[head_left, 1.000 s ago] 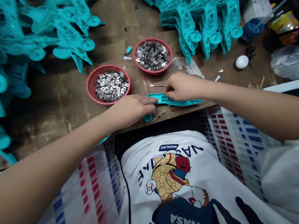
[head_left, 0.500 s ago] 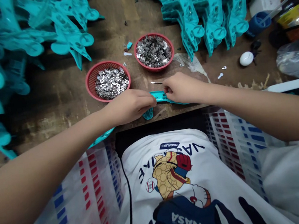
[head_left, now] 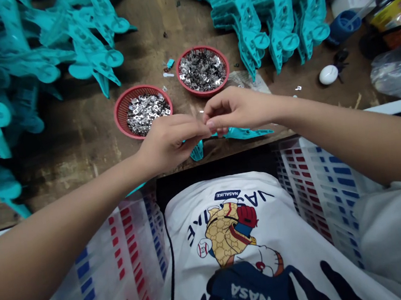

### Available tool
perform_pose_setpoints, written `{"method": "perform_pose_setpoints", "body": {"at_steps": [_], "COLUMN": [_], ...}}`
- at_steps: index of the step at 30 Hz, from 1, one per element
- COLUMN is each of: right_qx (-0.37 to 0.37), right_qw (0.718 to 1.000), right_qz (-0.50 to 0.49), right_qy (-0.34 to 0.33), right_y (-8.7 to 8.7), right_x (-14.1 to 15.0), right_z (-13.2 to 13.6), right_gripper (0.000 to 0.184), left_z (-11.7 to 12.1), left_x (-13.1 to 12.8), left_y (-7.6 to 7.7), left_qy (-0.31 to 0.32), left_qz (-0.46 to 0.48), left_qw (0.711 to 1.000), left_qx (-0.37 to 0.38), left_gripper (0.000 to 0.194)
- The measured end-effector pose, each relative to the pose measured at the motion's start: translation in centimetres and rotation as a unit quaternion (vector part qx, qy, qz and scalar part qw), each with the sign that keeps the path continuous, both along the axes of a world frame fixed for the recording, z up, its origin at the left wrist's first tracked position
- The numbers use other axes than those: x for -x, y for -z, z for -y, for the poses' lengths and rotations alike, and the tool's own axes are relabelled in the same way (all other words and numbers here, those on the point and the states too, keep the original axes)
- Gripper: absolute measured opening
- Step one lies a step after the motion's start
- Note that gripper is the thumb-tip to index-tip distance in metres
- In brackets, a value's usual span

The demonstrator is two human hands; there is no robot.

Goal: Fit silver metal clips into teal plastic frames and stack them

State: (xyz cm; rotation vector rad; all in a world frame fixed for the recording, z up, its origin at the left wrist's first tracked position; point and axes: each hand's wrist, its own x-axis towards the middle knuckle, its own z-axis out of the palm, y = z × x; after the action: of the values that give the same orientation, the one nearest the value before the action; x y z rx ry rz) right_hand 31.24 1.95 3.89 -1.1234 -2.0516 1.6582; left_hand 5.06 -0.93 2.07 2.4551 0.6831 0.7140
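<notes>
Teal plastic part (head_left: 247,132) lies along the tabletop's (head_left: 88,142) near edge; left hand (head_left: 172,136) and right hand (head_left: 241,107) meet over it, but whether either grip is closed I can't tell.

Reads upside down: NASALIKE on the shirt's (head_left: 277,237) small label (head_left: 227,195), NASA on its blue print (head_left: 249,285), IKE in larger, partly interrupted letters (head_left: 195,227).

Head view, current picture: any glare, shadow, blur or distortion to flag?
Head view: metal pieces glint; shadow darkens the table beside the left teal pile. Head view: outer edges look soft and stretched; detail between left hand and right hand, by the teal part, is unclear.
</notes>
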Motion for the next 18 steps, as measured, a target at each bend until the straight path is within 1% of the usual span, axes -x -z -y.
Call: {"method": "perform_pose_setpoints", "body": {"at_steps": [1,3,6,9,12,16,18], "right_qx": [0.03,0.071,0.089,0.073,0.053,0.001,-0.049], "right_qw": [0.999,0.995,0.991,0.993,0.996,1.0,0.998], "right_qz": [-0.028,-0.068,-0.087,-0.079,-0.066,-0.023,0.022], "right_qy": [-0.002,0.013,0.043,0.051,0.034,0.007,-0.015], "right_y": [0.1,0.2,-0.1,-0.4,-0.5,-0.1,0.4], "right_x": [0.2,0.4,0.4,0.4,0.5,0.4,0.0], "right_z": [0.2,0.5,0.6,0.6,0.8,0.6,0.0], "right_gripper": [0.009,0.015,0.028,0.03,0.03,0.031,0.024], "left_z": [0.1,0.1,-0.1,-0.5,-0.6,-0.3,-0.1], "left_x": [0.0,0.0,0.1,0.2,0.4,0.3,0.1], "left_y": [0.1,0.1,0.1,0.1,0.3,1.0,1.4], "left_qy": [-0.003,-0.012,-0.042,-0.049,-0.051,-0.092,-0.085], "left_qz": [0.008,0.01,-0.011,0.006,0.034,-0.024,-0.072], "left_qw": [1.0,0.999,0.998,0.996,0.995,0.994,0.993], "left_qx": [-0.011,-0.031,-0.05,-0.074,-0.081,-0.052,-0.045], "left_gripper": [0.029,0.029,0.033,0.029,0.021,0.018,0.021]}}
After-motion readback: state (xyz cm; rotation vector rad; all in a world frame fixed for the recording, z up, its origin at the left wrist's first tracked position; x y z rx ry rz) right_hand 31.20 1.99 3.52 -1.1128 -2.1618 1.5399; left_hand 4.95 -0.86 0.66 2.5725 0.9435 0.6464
